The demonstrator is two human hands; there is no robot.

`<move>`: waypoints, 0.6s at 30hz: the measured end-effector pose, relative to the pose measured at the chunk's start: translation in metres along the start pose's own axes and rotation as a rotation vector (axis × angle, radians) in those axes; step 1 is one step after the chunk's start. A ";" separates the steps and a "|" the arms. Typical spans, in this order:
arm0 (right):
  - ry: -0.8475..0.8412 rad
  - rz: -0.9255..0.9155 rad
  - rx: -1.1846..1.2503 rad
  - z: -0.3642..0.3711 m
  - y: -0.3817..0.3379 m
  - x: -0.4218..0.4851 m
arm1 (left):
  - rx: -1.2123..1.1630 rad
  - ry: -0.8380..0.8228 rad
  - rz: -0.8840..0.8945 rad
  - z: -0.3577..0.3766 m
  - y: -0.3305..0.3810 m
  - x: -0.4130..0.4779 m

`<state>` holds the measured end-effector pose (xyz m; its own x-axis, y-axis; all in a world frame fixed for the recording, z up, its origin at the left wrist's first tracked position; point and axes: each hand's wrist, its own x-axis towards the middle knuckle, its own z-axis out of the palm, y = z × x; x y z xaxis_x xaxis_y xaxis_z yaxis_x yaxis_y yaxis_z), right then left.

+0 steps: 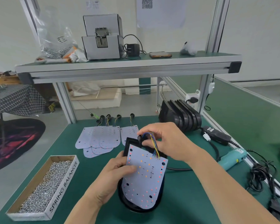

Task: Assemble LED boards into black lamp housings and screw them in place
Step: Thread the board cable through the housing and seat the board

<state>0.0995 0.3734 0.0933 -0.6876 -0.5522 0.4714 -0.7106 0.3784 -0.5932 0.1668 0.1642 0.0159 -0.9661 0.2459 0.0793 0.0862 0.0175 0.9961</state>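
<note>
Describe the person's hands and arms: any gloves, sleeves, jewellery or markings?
The left hand and right hand are bare, with no gloves. The left forearm and right forearm are uncovered as far as the frame's bottom edge; no sleeve shows. No watch, ring, wristband or marking is visible on either.

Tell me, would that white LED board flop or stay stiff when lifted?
Probably stiff: the LED board looks flat though the left hand holds only one edge. Likely light, being thin. Its wires, pinched by the right hand, look floppy.
</note>
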 end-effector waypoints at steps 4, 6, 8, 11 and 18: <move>0.086 -0.133 -0.031 0.004 -0.002 -0.010 | 0.056 0.016 0.010 -0.004 0.010 0.003; 0.076 -0.131 -0.059 0.004 0.001 -0.011 | 0.055 0.013 0.009 -0.004 0.012 0.003; 0.051 -0.104 -0.068 0.005 0.005 -0.010 | 0.062 0.025 0.017 -0.003 0.012 0.002; 0.056 -0.179 -0.223 0.012 0.011 -0.008 | 0.089 0.060 0.043 0.001 0.013 0.002; 0.050 -0.082 -0.126 0.023 0.020 -0.011 | 0.121 0.061 0.082 0.008 0.020 0.004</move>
<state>0.0958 0.3699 0.0613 -0.6309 -0.5485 0.5488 -0.7756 0.4259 -0.4659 0.1667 0.1736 0.0357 -0.9673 0.1920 0.1659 0.1904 0.1171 0.9747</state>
